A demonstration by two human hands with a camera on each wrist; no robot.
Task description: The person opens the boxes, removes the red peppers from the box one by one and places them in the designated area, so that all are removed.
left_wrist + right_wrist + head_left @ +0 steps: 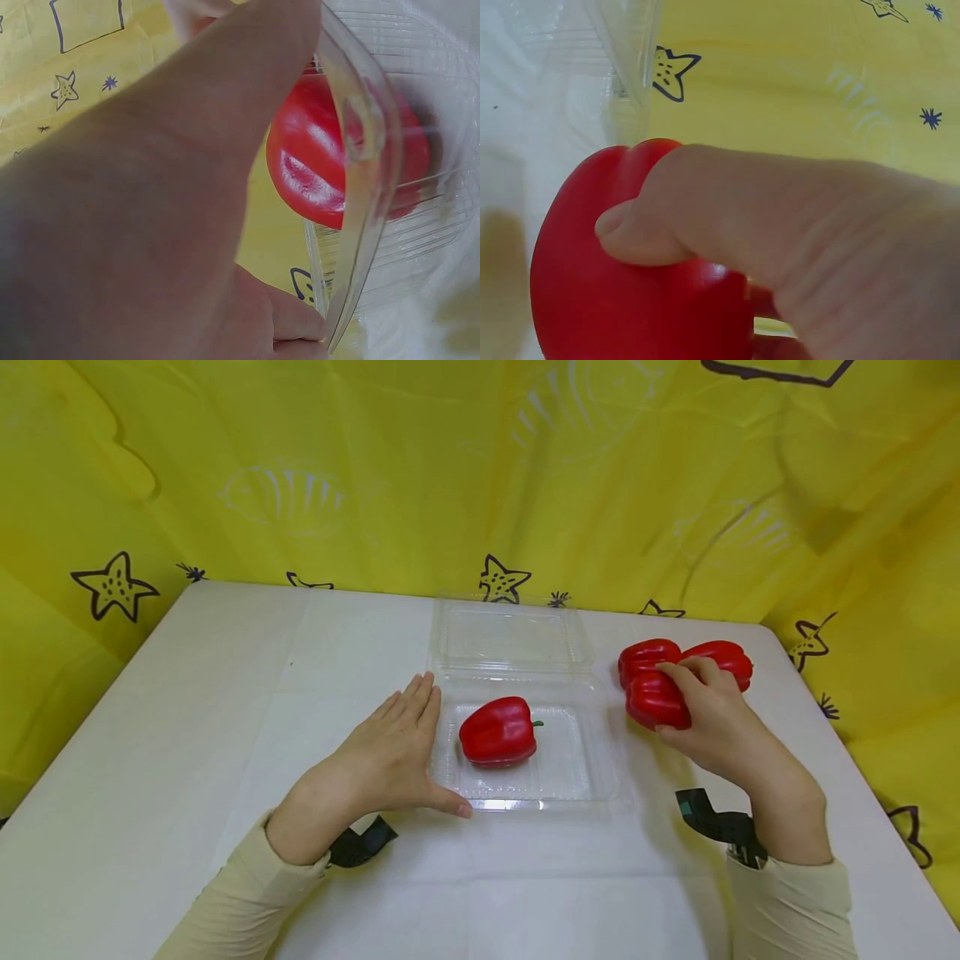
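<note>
In the head view a clear plastic clamshell box (570, 760) lies with its lid (513, 639) folded back. One red bell pepper (498, 732) with a green stem lies on its side in the box's base. My left hand (390, 752) rests against the box's left edge, fingers straight and thumb along the front rim. My right hand (720, 718) grips another red bell pepper (656, 700), with the thumb across its side in the right wrist view. Two more red bell peppers, one at the back left (647, 656) and one partly behind the hand (738, 662), sit beside it.
A white-covered table (187, 735) carries everything. Yellow curtain cloth (390, 468) with sea-creature drawings hangs behind it and along the sides. Dark straps (716, 818) stick out at both wrists.
</note>
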